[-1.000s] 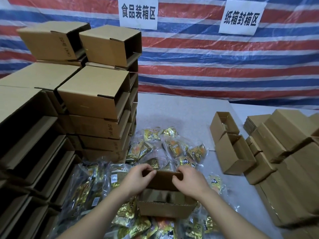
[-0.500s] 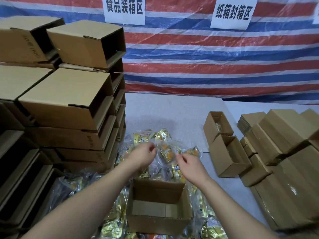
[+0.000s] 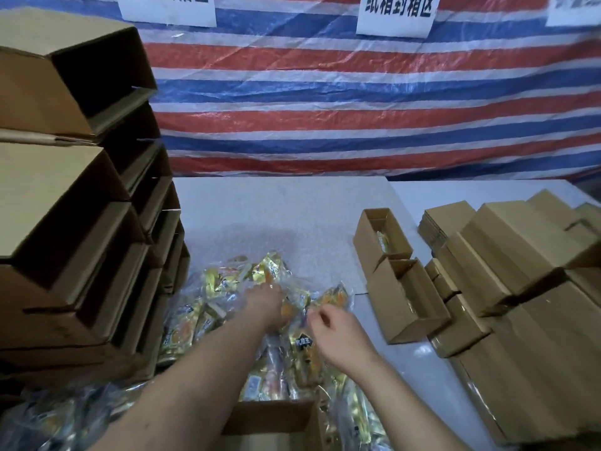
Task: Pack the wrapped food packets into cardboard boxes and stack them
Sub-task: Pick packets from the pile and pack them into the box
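A heap of gold and orange wrapped food packets [image 3: 227, 288] lies on the white table [image 3: 276, 216] in front of me. My left hand [image 3: 265, 302] reaches into the heap, and its fingers curl down round an orange packet [image 3: 287, 312]. My right hand [image 3: 335, 333] hovers just right of it over the packets, fingers loosely curled and holding nothing. An open cardboard box [image 3: 270, 418] stands at the bottom edge between my forearms; its inside is mostly cut off.
A tall stack of cardboard boxes [image 3: 74, 203] walls the left side. Two open boxes [image 3: 406, 297] sit at right, the far one [image 3: 367, 236] holding a packet. Behind them lie flat cardboard sheets [image 3: 445, 219] and boxes [image 3: 520, 255]. A striped tarp [image 3: 357, 109] hangs behind.
Both hands let go of the box flap and moved forward into the packet heap. My view has shifted forward, so the box now sits at the bottom edge.
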`<state>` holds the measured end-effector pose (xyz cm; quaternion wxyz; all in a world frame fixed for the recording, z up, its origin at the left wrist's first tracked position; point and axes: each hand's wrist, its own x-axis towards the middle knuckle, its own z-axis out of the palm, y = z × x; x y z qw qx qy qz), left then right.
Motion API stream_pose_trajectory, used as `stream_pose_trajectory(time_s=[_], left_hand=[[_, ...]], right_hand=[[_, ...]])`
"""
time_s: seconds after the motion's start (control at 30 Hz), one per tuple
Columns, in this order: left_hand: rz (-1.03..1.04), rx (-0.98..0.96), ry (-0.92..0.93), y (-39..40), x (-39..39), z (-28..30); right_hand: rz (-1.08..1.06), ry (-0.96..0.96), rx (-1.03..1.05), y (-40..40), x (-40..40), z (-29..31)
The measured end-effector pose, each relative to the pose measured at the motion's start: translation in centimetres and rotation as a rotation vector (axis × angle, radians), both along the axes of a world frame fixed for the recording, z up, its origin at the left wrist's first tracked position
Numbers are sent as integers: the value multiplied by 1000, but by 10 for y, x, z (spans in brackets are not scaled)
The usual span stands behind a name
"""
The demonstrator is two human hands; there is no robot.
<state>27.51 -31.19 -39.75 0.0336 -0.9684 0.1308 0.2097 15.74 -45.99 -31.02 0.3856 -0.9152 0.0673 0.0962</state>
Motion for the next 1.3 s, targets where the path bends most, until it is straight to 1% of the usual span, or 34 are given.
stream_pose_trajectory(time_s=[0.17,0.23,0.3,0.43,0.5,0.6,0.7,0.8,0.87,0.93,1.03,1.1,1.13,1.17,1.23,1.27,1.3], left_hand=[[83,95,-31,-7,2,-21],[79,136,-6,-10,5,-21],[63,111,38,-11,8,-18],[122,-75,34,-12,4,-1],[246,-202,49,-10,1,9],[400,-458,100,0,-2,28],[461,-668,61,16,-7,63],[428,-792,-88,26,-21,113],[360,-842,-223,30,-35,147],[273,-915,-360,33,-52,176],[42,-973,-503,35,-82,202],[-70,-981,-503,37,-105,208],[-77,-1014,-519,39,-114,210],[-48,-1081,-563,42,-121,212],[102,-1225,-677,46,-128,220],[195,-1255,-697,47,-128,227],[279,-1259,-675,49,-126,236]], right_hand=[[4,-20,9,-10,11,2],[8,-10,3,-16,14,0],[2,6,7,-18,16,-3],[4,34,18,-17,14,-5],[-4,45,27,-16,14,-3],[-50,56,73,-13,15,2],[-162,87,206,-7,17,10],[-298,205,395,7,23,31],[-391,331,643,19,28,51],[-459,381,945,28,34,72],[-433,282,1238,42,42,101],[-398,197,1370,49,43,114],[-363,163,1403,52,42,117],[-332,137,1415,54,40,120],[-291,74,1411,56,32,124],[-277,25,1384,57,29,126],[-268,-35,1348,59,26,127]])
